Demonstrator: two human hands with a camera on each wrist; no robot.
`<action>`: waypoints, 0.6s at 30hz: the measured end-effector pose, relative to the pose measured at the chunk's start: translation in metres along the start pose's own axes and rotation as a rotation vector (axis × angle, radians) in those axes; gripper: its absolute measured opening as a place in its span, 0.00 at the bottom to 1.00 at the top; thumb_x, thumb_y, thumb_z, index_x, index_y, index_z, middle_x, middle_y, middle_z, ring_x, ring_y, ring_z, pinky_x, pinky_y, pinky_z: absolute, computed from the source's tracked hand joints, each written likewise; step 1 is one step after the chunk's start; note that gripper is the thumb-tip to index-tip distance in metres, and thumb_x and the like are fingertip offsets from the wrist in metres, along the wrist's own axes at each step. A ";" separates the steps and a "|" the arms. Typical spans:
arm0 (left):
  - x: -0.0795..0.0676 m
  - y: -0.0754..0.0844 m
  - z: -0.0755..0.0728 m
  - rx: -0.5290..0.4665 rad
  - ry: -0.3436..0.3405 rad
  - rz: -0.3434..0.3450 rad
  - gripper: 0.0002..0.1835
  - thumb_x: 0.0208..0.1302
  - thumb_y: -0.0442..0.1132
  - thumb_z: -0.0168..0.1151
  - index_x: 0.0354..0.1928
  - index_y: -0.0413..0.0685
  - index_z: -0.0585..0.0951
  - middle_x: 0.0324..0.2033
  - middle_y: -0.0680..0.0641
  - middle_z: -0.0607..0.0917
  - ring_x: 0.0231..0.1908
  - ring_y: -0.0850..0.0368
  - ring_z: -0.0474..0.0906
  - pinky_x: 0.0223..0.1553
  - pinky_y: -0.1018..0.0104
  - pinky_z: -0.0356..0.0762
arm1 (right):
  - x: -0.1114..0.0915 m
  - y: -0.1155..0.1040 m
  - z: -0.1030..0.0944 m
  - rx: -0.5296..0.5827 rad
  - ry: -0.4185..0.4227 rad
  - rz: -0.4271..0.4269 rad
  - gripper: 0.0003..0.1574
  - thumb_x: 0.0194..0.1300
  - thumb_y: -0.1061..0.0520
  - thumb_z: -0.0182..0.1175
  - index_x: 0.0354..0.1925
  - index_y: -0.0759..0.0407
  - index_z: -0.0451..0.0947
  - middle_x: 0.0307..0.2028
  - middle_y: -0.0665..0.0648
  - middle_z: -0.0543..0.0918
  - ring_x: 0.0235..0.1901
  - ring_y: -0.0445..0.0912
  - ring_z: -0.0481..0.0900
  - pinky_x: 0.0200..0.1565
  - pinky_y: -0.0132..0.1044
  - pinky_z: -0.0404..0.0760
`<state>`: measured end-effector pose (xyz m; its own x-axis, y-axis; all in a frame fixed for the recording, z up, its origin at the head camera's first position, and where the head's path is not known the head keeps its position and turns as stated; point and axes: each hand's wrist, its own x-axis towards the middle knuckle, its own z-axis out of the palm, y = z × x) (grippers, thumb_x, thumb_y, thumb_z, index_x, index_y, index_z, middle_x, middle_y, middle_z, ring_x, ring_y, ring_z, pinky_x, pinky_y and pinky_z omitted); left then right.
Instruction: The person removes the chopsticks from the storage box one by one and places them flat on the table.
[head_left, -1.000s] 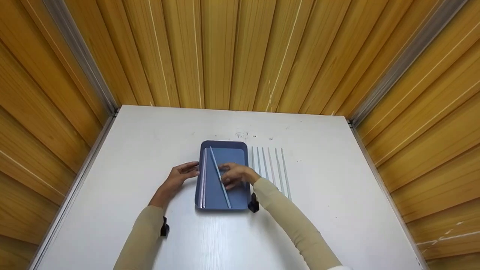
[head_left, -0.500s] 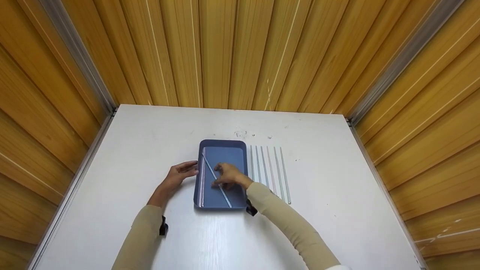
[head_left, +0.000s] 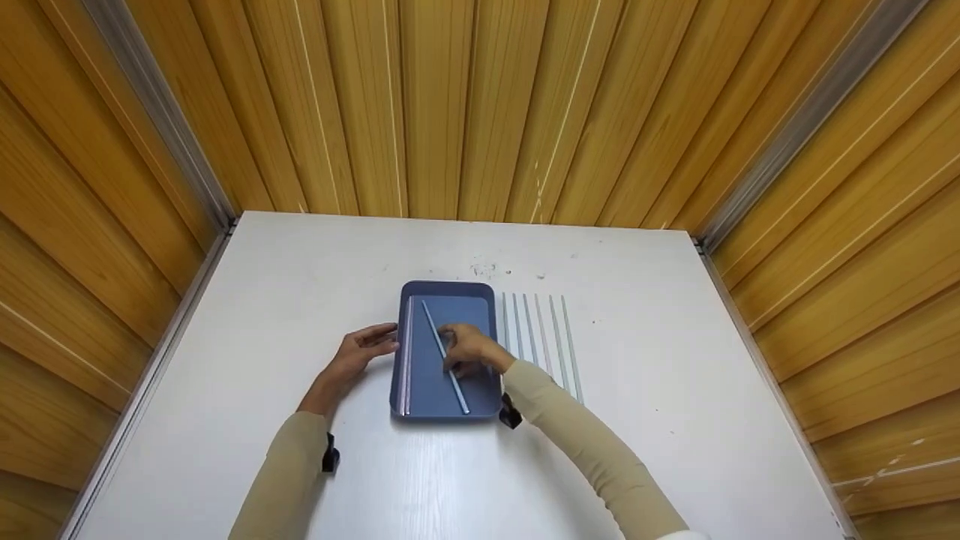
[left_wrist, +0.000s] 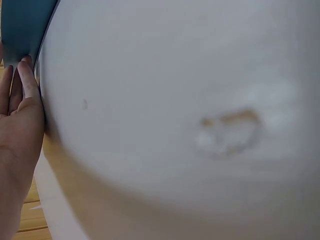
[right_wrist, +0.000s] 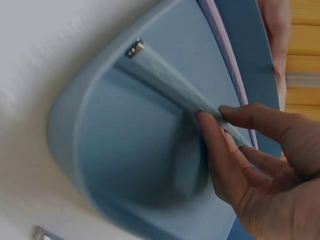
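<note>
Light blue is the thin straight stick [right_wrist: 170,79] that the right hand [head_left: 469,349] pinches between thumb and fingertips, slanted inside the blue rectangular tray [head_left: 469,309]. The left hand [head_left: 363,349] holds nothing; its extended fingers touch the tray's left outer wall. Along this wall, inside, lie thin pink sticks [head_left: 407,356]. Right of the tray, thin pale sticks [head_left: 530,330] lie in a row on the white table [head_left: 637,322].
</note>
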<state>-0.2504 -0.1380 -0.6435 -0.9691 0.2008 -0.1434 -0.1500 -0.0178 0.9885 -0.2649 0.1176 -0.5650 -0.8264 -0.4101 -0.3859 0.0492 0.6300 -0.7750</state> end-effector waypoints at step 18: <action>-0.002 0.001 -0.001 -0.004 0.001 -0.022 0.30 0.65 0.33 0.70 0.68 0.35 0.75 0.65 0.33 0.79 0.66 0.47 0.76 0.57 0.76 0.78 | -0.037 0.003 -0.077 0.215 -0.025 0.003 0.47 0.63 0.78 0.58 0.77 0.66 0.57 0.38 0.59 0.76 0.35 0.50 0.87 0.42 0.51 0.90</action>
<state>-0.2488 -0.1398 -0.6425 -0.9656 0.2005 -0.1656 -0.1725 -0.0176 0.9848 -0.2775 0.1852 -0.5151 -0.8118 -0.4268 -0.3985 0.1723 0.4770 -0.8619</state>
